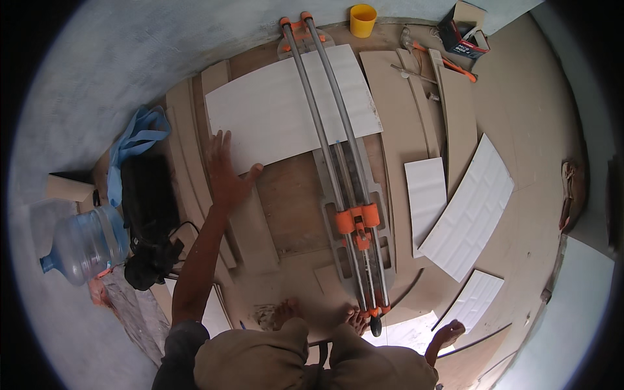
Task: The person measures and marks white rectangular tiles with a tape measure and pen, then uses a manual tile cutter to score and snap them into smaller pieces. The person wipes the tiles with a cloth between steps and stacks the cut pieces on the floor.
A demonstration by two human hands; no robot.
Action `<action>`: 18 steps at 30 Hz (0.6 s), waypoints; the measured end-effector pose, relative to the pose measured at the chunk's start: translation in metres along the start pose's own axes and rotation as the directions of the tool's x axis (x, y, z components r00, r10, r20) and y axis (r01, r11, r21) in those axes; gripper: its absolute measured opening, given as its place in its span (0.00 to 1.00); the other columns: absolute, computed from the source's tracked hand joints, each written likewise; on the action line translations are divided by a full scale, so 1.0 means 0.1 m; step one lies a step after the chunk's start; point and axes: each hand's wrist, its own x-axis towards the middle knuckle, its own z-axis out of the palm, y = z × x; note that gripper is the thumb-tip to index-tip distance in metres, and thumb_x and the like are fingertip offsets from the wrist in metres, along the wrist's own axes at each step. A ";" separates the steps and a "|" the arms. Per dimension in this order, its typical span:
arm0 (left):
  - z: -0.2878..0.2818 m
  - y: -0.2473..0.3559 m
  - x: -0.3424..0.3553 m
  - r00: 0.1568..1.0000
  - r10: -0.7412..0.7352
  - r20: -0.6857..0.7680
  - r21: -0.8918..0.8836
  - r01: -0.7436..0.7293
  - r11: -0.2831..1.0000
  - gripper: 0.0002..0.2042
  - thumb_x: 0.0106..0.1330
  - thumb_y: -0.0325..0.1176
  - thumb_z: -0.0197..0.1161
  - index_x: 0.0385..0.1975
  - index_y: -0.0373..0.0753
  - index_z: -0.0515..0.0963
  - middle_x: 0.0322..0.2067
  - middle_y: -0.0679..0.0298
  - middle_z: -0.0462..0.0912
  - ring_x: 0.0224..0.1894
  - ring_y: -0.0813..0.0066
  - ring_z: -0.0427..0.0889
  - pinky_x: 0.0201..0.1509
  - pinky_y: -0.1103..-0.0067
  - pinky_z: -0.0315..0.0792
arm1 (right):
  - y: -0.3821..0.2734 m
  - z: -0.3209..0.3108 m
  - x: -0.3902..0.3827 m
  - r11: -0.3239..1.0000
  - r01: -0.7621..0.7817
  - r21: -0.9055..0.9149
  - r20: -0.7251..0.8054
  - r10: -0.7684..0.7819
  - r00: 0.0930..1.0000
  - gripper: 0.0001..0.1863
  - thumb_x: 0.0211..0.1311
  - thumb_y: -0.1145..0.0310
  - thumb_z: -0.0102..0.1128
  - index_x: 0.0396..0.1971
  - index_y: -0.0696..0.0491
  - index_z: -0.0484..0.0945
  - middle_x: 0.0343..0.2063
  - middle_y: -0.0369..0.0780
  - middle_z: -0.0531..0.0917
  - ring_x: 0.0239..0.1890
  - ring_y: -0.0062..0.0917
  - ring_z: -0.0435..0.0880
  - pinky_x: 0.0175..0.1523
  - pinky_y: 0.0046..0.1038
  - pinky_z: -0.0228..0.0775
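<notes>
A white tile lies across the far part of a manual tile cutter, beneath its two metal rails. My left hand is open at the tile's near left corner, fingers spread along its left edge and thumb by its near edge. The cutter's orange sliding carriage sits on the nearer half of the rails. Its black-tipped handle points toward me between my feet. Beside my right knee, my right hand is raised with curled fingers. Whatever may be inside them is hidden.
White tile pieces lie to the right, over beige boards or tiles. Far off stand a yellow cup, a hammer and an open box. A clear water jug and black bag are at left.
</notes>
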 end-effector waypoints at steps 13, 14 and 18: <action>0.24 0.16 -0.02 0.997 -0.018 0.081 0.103 0.009 0.995 0.43 0.68 0.63 0.66 0.79 0.49 0.61 0.79 0.49 0.53 0.83 0.48 0.46 0.83 0.44 0.37 | -4.75 0.45 -1.26 0.404 0.439 0.802 0.161 -0.855 0.492 0.17 0.76 0.68 0.58 0.59 0.60 0.79 0.51 0.48 0.85 0.44 0.32 0.89 0.50 0.33 0.82; 0.25 0.16 -0.03 0.997 -0.010 0.073 0.111 0.002 0.994 0.43 0.68 0.64 0.65 0.79 0.50 0.61 0.79 0.49 0.53 0.83 0.48 0.46 0.83 0.43 0.37 | -4.87 0.50 -1.30 0.390 0.465 0.795 0.143 -0.865 0.480 0.18 0.75 0.69 0.59 0.60 0.60 0.79 0.52 0.49 0.84 0.44 0.34 0.89 0.50 0.34 0.82; 0.27 0.13 -0.05 0.998 0.003 0.060 0.141 -0.012 0.990 0.42 0.68 0.68 0.61 0.78 0.53 0.64 0.79 0.50 0.54 0.83 0.47 0.47 0.82 0.40 0.36 | -5.12 0.70 -1.41 0.417 0.520 0.745 0.169 -0.873 0.458 0.22 0.72 0.69 0.62 0.62 0.59 0.77 0.54 0.50 0.81 0.49 0.39 0.88 0.53 0.38 0.81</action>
